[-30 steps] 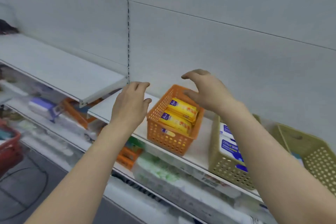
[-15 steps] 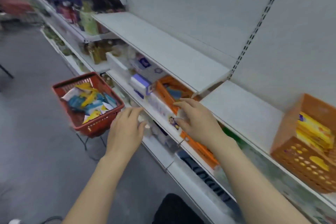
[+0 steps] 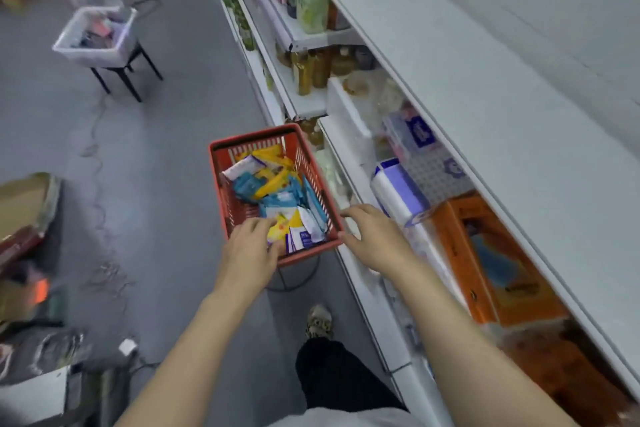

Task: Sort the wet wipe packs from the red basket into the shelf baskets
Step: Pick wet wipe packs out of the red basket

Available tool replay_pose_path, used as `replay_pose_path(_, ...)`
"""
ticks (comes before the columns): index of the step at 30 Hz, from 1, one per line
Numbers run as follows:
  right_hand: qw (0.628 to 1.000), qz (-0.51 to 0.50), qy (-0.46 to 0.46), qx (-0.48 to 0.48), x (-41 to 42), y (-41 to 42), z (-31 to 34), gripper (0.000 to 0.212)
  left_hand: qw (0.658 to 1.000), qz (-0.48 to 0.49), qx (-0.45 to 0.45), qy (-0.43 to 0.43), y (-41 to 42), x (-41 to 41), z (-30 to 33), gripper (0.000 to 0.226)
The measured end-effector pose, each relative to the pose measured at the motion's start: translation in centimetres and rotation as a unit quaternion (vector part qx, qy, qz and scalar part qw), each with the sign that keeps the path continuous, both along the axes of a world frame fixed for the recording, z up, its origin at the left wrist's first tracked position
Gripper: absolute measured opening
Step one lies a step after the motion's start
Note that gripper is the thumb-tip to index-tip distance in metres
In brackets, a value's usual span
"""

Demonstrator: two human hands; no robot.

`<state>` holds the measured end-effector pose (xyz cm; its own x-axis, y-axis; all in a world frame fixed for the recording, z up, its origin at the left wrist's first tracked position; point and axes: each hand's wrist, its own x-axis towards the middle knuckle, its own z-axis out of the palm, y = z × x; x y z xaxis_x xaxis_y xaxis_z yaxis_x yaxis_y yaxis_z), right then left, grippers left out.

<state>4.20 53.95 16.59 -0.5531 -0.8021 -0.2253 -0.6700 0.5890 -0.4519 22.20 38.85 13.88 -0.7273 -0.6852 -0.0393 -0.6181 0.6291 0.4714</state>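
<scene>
The red basket (image 3: 221, 184) stands on a low stand in the aisle, just left of the shelf unit. It holds several wet wipe packs in yellow, blue and white (image 3: 277, 191). My left hand (image 3: 251, 248) hangs over the basket's near rim, fingers loosely curved above a yellow and white pack, holding nothing. My right hand (image 3: 375, 239) hovers at the basket's near right corner, fingers spread and empty. The shelf baskets with sorted packs are out of view.
The white shelf board (image 3: 485, 114) runs along the right, with tissue packs (image 3: 412, 135) and an orange box (image 3: 491, 260) on the shelf below. A white bin on a black stool (image 3: 97, 35) stands further down the aisle. Cardboard boxes (image 3: 24, 204) sit left. My foot (image 3: 318, 321) is below the basket.
My view has swung left and down from the shelf baskets to the red basket. Both empty hands have dropped from the orange shelf basket to the red basket's near rim.
</scene>
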Motion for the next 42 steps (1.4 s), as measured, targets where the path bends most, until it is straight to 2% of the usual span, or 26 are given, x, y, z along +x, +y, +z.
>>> replay_pose_path(6, 0.986, 0.037, -0.087, 0.135, -5.8, -11.8, -7.9, 0.044, 0.991, 0.081, 0.097, -0.049, -8.2, -4.6, -6.2, 0.043)
replay_pose_path(12, 0.953, 0.029, -0.179, 0.244, -6.3, -17.4, -16.0, 0.056, 0.964, 0.131, 0.203, -0.111, -10.7, -5.1, -12.6, 0.051)
replay_pose_path(15, 0.949, 0.004, -0.171, 0.267, -6.3, -19.0, -19.2, 0.053, 0.954, 0.114, 0.239, -0.137, -11.6, -5.6, -15.2, 0.054)
replay_pose_path(19, 0.939, -0.115, -0.14, 0.293, -5.3, -20.7, -22.7, 0.059, 0.943, 0.105, 0.271, -0.164, -13.0, -5.8, -17.5, 0.058)
replay_pose_path(21, 0.936, -0.139, -0.1, 0.309, -4.9, -21.5, -23.6, 0.055, 0.939, 0.11, 0.282, -0.163, -13.9, -5.9, -18.2, 0.058)
replay_pose_path(23, 0.943, -0.138, -0.059, 0.296, -5.0, -21.9, -23.8, 0.036, 0.937, 0.106, 0.293, -0.161, -14.5, -6.1, -18.6, 0.058)
replay_pose_path(25, 0.953, -0.155, -0.054, 0.254, -5.2, -21.7, -23.2, 0.026, 0.931, 0.108, 0.315, -0.148, -15.0, -6.6, -18.8, 0.059)
replay_pose_path(27, 0.961, -0.193, -0.09, 0.177, -5.4, -21.3, -22.3, 0.024, 0.924, 0.115, 0.347, -0.115, -15.3, -7.2, -18.5, 0.06)
replay_pose_path(28, 0.957, -0.221, -0.142, 0.121, -5.5, -21.2, -21.6, 0.022, 0.917, 0.123, 0.369, -0.093, -15.4, -7.7, -18.3, 0.061)
replay_pose_path(29, 0.939, -0.255, -0.22, 0.062, -5.6, -21.1, -21.1, 0.018, 0.905, 0.136, 0.397, -0.07, -15.7, -8.3, -18.0, 0.06)
replay_pose_path(31, 0.861, -0.312, -0.4, -0.031, -5.5, -21.2, -20.2, 0.01, 0.866, 0.172, 0.469, -0.031, -16.4, -9.5, -17.7, 0.057)
replay_pose_path(32, 0.822, -0.32, -0.467, -0.054, -5.3, -21.2, -20.0, 0.011, 0.846, 0.181, 0.501, -0.021, -16.8, -10.0, -17.7, 0.053)
replay_pose_path(33, 0.804, -0.314, -0.502, -0.061, -5.2, -21.3, -19.6, 0.012, 0.836, 0.178, 0.519, -0.023, -17.2, -10.3, -17.8, 0.047)
replay_pose_path(36, 0.826, -0.313, -0.466, -0.044, -5.3, -21.6, -19.8, 0.015, 0.839, 0.174, 0.515, -0.028, -18.3, -10.7, -18.4, 0.029)
replay_pose_path(39, 0.835, -0.317, -0.449, -0.023, -6.2, -21.4, -20.1, 0.055, 0.847, 0.159, 0.505, -0.039, -19.1, -10.5, -18.6, 0.02)
replay_pose_path(40, 0.842, -0.299, -0.45, -0.009, -6.4, -21.4, -20.3, 0.063, 0.849, 0.148, 0.505, -0.044, -19.2, -10.4, -18.6, 0.02)
replay_pose_path(42, 0.866, -0.239, -0.436, 0.048, -6.5, -21.1, -20.5, 0.064, 0.852, 0.134, 0.503, -0.057, -19.3, -10.2, -18.9, 0.019)
